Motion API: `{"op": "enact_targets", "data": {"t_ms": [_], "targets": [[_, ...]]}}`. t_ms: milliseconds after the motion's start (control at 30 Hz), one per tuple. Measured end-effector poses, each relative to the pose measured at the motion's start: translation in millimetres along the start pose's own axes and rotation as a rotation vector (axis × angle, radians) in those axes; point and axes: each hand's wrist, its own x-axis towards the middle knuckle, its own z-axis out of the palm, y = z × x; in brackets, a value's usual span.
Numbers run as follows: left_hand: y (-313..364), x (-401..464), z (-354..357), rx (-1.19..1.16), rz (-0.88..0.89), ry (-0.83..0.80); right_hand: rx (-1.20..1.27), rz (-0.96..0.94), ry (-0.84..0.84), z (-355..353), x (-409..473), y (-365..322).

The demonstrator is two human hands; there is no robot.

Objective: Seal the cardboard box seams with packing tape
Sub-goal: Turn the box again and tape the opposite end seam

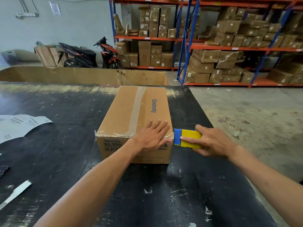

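Box (131, 118) sits on tabletop (57, 145), centre seam taped; left hand (152, 136) flat, fingers spread, pins near-edge tape; right hand (211, 141) grips tape dispenser (186, 138) off right corner; next likely: cut, smooth tail down.

Pretty standard warehouse: pale wall (57, 30), dusty concrete floor (246, 112), scuffed black table (57, 145). Blue-and-orange racks (185, 46) crammed with wrapped cartons, two motorbikes (91, 54) parked by the wall.
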Motion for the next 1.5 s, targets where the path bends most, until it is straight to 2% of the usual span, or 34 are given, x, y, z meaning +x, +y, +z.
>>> {"op": "enact_targets", "data": {"t_ms": [100, 200, 267, 333, 433, 567, 733, 867, 933, 1000, 1133, 1233, 1367, 1500], "targets": [[-3, 2, -2, 0.0, -0.017, -0.011, -0.1, -0.045, -0.045, -7, 8, -5], [-1, -1, -4, -0.018, -0.015, -0.006, -0.207, -0.122, -0.316, -4, 11, -22], [-1, -2, -3, -0.011, 0.006, 0.079, -0.176, -0.05, -0.38, 2, 7, -33], [4, -2, -2, 0.089, 0.056, 0.24, -0.141, 0.018, -0.365, 4, 7, -40], [21, 9, 4, 0.193, 0.135, 0.292, -0.094, 0.048, -0.318, 1, 6, -42], [39, 14, 13, 0.084, -0.054, 0.138, -0.067, 0.077, -0.31, -3, 5, -46], [45, 17, 5, -0.093, -0.209, 0.185, -0.011, 0.131, -0.32, -9, -1, -51], [50, 22, -6, -0.285, -0.46, 0.106, 0.002, 0.185, -0.3, -21, -4, -51], [50, 24, -9, -0.324, -0.507, 0.07, 0.018, 0.203, -0.294, -26, -5, -50], [46, 21, -10, -0.305, -0.475, 0.028, 0.052, 0.233, -0.278, -31, -4, -48], [17, -10, -18, -0.203, -0.295, -0.039, 0.123, 0.308, -0.214, -39, -2, -42], [-23, -55, -26, -0.241, -0.162, -0.085, 0.159, 0.344, -0.156, -44, 4, -39], [-66, -105, -33, -0.408, -0.166, -0.04, 0.169, 0.364, -0.115, -49, 12, -40], [-69, -97, -28, -0.289, -0.264, 0.054, 0.242, 0.371, -0.12, -46, 19, -45]]}}
